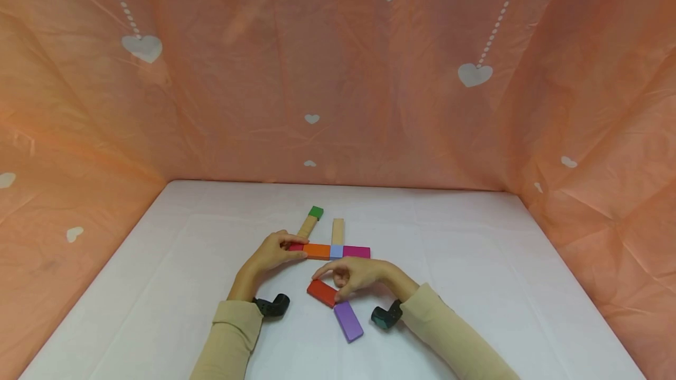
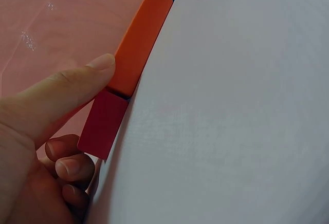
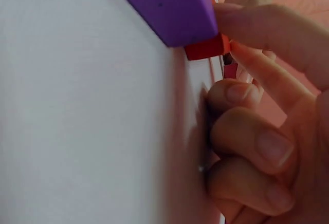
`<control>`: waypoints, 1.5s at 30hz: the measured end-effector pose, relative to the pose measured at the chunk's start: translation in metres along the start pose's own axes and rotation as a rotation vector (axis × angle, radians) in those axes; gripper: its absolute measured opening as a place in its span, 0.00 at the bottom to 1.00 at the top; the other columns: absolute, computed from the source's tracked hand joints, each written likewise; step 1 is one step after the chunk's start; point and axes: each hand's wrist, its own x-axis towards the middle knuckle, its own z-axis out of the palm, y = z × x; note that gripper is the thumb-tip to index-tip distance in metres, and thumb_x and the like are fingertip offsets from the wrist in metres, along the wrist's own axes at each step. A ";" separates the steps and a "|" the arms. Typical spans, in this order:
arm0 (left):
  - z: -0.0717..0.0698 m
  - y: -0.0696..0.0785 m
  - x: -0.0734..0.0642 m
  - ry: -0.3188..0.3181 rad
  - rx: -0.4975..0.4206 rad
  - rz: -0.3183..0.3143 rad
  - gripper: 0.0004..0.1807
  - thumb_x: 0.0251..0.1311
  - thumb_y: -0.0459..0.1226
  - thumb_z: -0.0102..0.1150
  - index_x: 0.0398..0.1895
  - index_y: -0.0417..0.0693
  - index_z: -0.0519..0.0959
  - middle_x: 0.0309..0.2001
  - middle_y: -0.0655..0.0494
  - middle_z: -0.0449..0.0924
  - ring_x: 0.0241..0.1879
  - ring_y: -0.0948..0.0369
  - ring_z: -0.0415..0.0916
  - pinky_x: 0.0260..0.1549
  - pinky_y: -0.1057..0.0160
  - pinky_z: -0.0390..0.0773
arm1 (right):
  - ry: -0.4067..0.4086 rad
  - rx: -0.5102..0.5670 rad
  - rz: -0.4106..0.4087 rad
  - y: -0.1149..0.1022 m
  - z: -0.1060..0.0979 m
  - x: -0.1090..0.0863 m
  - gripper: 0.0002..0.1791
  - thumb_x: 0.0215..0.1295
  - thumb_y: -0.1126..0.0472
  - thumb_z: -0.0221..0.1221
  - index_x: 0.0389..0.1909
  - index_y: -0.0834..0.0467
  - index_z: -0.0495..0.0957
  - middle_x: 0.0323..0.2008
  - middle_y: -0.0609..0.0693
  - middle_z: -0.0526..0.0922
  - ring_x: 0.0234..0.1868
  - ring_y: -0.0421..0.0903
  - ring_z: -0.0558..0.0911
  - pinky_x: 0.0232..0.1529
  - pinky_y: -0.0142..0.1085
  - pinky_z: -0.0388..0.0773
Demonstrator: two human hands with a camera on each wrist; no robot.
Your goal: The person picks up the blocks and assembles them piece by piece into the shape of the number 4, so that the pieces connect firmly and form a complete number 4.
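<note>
On the white table, a row joins a small crimson block, an orange block, a light-blue block and a magenta block. My left hand reaches round the crimson block, its thumb and index fingertip on opposite sides of the orange block's left end. Nearer me, my right hand pinches a red block lengthwise between index finger and thumb; its other fingers curl inward. A purple block touches or nearly touches the red one's near corner, and it looms large in the right wrist view.
Two natural wood blocks extend away from the row: a slanted one capped by a green block, and a straight one. Black wrist cameras hang close over the table. Orange cloth with white hearts encloses its back and sides.
</note>
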 end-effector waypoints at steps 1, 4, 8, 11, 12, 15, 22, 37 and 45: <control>0.000 0.000 0.000 0.000 0.001 -0.001 0.18 0.52 0.37 0.70 0.47 0.41 0.84 0.35 0.46 0.77 0.35 0.60 0.63 0.34 0.68 0.63 | 0.008 -0.003 0.004 0.000 0.000 0.000 0.32 0.57 0.71 0.62 0.65 0.64 0.67 0.20 0.42 0.63 0.24 0.31 0.63 0.30 0.22 0.61; 0.000 -0.001 0.000 0.000 0.002 -0.008 0.18 0.52 0.38 0.70 0.47 0.42 0.84 0.35 0.46 0.77 0.35 0.60 0.64 0.34 0.68 0.63 | 0.032 -0.014 -0.001 0.001 0.001 -0.001 0.32 0.57 0.70 0.63 0.64 0.64 0.68 0.20 0.41 0.63 0.24 0.31 0.63 0.30 0.22 0.61; 0.000 -0.001 0.000 -0.003 -0.002 -0.018 0.18 0.52 0.38 0.70 0.47 0.42 0.84 0.36 0.45 0.77 0.36 0.60 0.64 0.35 0.67 0.63 | 0.062 -0.026 0.001 -0.001 0.003 -0.002 0.31 0.57 0.69 0.64 0.63 0.64 0.69 0.19 0.41 0.63 0.23 0.32 0.64 0.29 0.22 0.60; 0.001 -0.002 0.000 -0.003 -0.006 -0.017 0.18 0.52 0.38 0.70 0.47 0.42 0.84 0.36 0.45 0.77 0.36 0.60 0.64 0.35 0.67 0.63 | 0.086 -0.025 0.020 -0.002 0.005 -0.003 0.31 0.56 0.69 0.65 0.63 0.63 0.70 0.19 0.41 0.63 0.23 0.32 0.64 0.29 0.22 0.60; 0.000 -0.001 0.000 -0.004 -0.009 -0.016 0.18 0.52 0.38 0.70 0.47 0.42 0.84 0.36 0.45 0.78 0.36 0.60 0.64 0.35 0.67 0.63 | 0.096 -0.022 0.028 -0.002 0.006 -0.003 0.31 0.56 0.69 0.65 0.63 0.62 0.70 0.18 0.42 0.63 0.23 0.31 0.64 0.29 0.22 0.60; 0.000 -0.001 0.000 -0.003 -0.008 -0.011 0.18 0.52 0.37 0.70 0.47 0.41 0.84 0.36 0.45 0.78 0.36 0.60 0.64 0.35 0.68 0.63 | 0.125 -0.014 0.054 -0.003 0.008 -0.004 0.30 0.55 0.69 0.65 0.62 0.61 0.71 0.18 0.42 0.63 0.22 0.31 0.64 0.28 0.22 0.60; -0.001 0.000 0.000 -0.002 0.001 -0.004 0.18 0.52 0.37 0.70 0.47 0.42 0.84 0.33 0.48 0.75 0.34 0.60 0.62 0.33 0.68 0.61 | 0.205 0.018 0.101 -0.004 0.013 -0.006 0.30 0.54 0.68 0.66 0.60 0.59 0.73 0.17 0.42 0.63 0.22 0.34 0.64 0.28 0.24 0.60; -0.001 0.000 0.000 -0.007 -0.001 0.001 0.17 0.52 0.37 0.70 0.46 0.42 0.84 0.33 0.47 0.76 0.35 0.60 0.63 0.33 0.68 0.62 | 0.331 0.071 0.146 -0.001 0.022 -0.010 0.30 0.53 0.67 0.67 0.59 0.58 0.73 0.17 0.43 0.65 0.22 0.35 0.65 0.27 0.25 0.61; -0.001 0.001 0.001 -0.007 -0.002 0.002 0.18 0.52 0.38 0.70 0.47 0.41 0.84 0.36 0.45 0.77 0.36 0.60 0.64 0.34 0.68 0.63 | 0.384 0.093 0.148 -0.003 0.025 -0.012 0.30 0.52 0.68 0.68 0.59 0.62 0.73 0.17 0.43 0.66 0.20 0.34 0.65 0.25 0.24 0.61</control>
